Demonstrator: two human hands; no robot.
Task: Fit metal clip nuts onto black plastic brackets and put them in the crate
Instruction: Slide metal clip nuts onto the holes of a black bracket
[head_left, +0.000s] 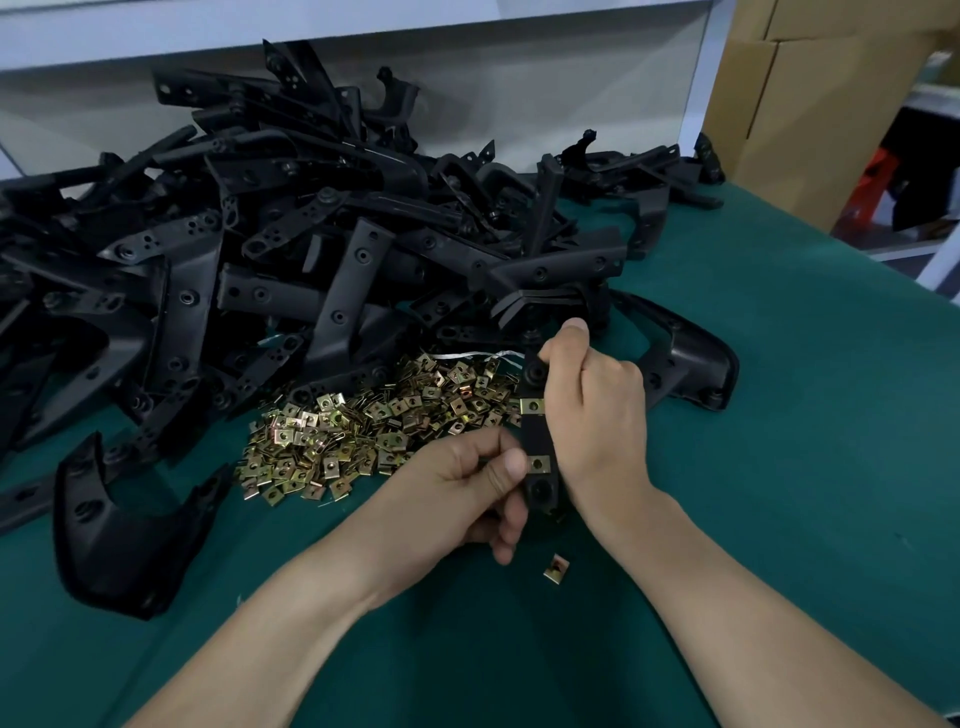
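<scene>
A black plastic bracket (535, 441) stands upright above the green table, held between both hands. My right hand (592, 410) grips its upper part with curled fingers. My left hand (467, 488) pinches its lower part, thumb beside a brass clip nut (539, 464) seated on the bracket. A second clip nut (532, 406) sits higher on the same bracket. A heap of loose clip nuts (374, 426) lies just left of the hands. One stray clip nut (556, 568) lies on the table below the bracket. No crate is in view.
A big pile of black brackets (260, 249) fills the back and left of the green table (779, 493). One curved bracket (119, 530) lies near left, another (691, 369) right of the hands. Cardboard boxes (810, 93) stand beyond the table's right edge.
</scene>
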